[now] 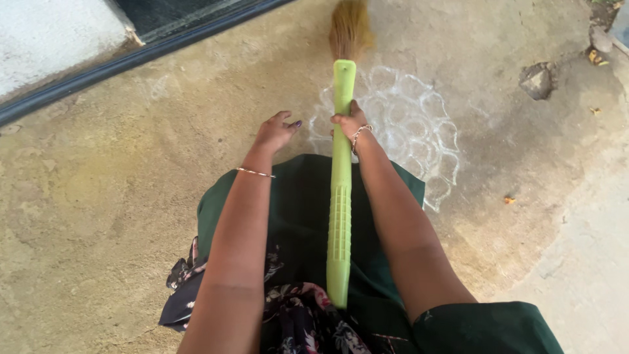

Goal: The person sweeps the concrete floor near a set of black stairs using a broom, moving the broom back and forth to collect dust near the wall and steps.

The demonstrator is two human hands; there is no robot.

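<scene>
Nearest to you, below the chalk pattern [400,124], the butt of the green broom handle [339,223] is hanging over your dark green skirt [295,196], and the handle is running straight up from there toward the pattern. Your right hand [349,122] is wrapping the handle high up, close to its top end, level with the left edge of the pattern; a bangle is sitting at that wrist. Your left hand [276,131] is floating free just to the left of the pattern, fingers loosely spread and holding nothing, apart from the handle.

Judging from that one-handed hold, you are steering the broom with little leverage, so keep the wrist firm and the strokes short and light. The straw bristles [349,26] are brushing the concrete floor [131,196] just beyond the top left of the pattern, and they are looking splayed; a flatter angle would likely catch more dust. Farther off, to the right of the pattern, a grey stone [536,80] is lying, and to the far left a dark door threshold [131,59] is crossing the corner.
</scene>
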